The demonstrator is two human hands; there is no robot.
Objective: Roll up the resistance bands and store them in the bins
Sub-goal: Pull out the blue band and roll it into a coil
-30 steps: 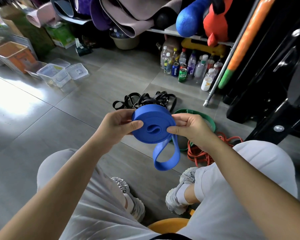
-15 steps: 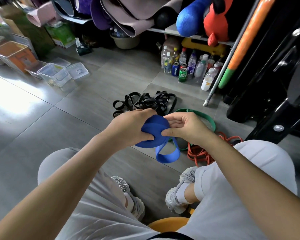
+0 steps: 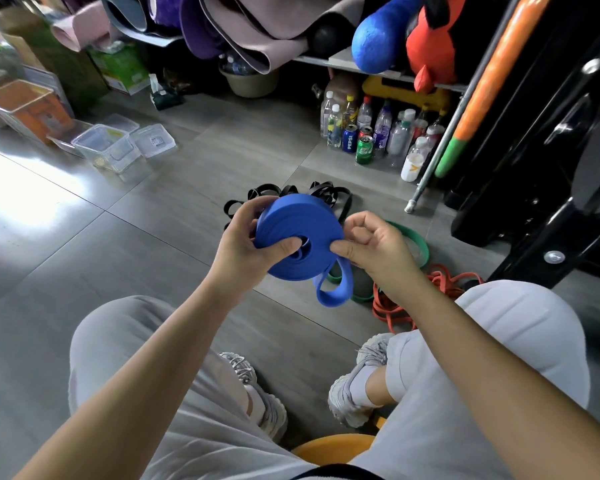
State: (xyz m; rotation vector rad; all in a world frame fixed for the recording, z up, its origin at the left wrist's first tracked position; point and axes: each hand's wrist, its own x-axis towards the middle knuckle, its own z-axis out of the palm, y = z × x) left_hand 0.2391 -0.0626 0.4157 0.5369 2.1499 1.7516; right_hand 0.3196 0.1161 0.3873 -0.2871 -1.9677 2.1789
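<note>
One band is nearly rolled, and I can make out no finished roll in the clear plastic bins (image 3: pixel 104 147) on the floor at far left. The left hand (image 3: pixel 243 251) grips the wide blue rubber band (image 3: pixel 298 233), a fat coil held above the floor, with the thumb pressed near its centre. A short tail loop hangs loose. The right hand (image 3: pixel 374 247) pinches the coil's edge, its other fingers curled. A tangle of thin black bands (image 3: pixel 326 195), a green loop band (image 3: pixel 418 244) and an orange band (image 3: pixel 392 318) lie unrolled, so most of the work remains.

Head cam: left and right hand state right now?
Left hand: holds the blue band roll, thumb by its centre hole.
Right hand: pinches the same roll at its edge, fingers curled.
</note>
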